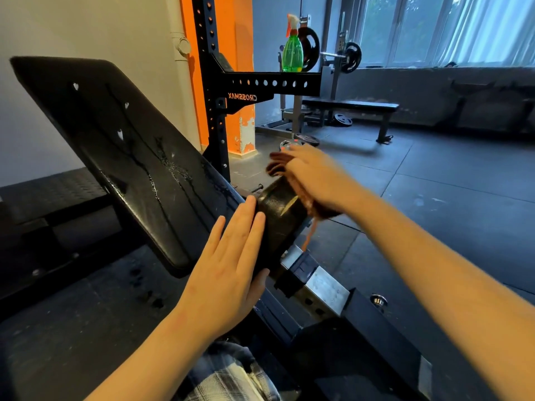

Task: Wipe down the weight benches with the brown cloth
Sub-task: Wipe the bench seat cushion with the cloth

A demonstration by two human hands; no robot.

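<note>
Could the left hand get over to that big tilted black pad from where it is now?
Probably yes. The left hand lies flat on the round roller pad, right beside the tilted pad and its lower edge, and nothing stands between them.
</note>
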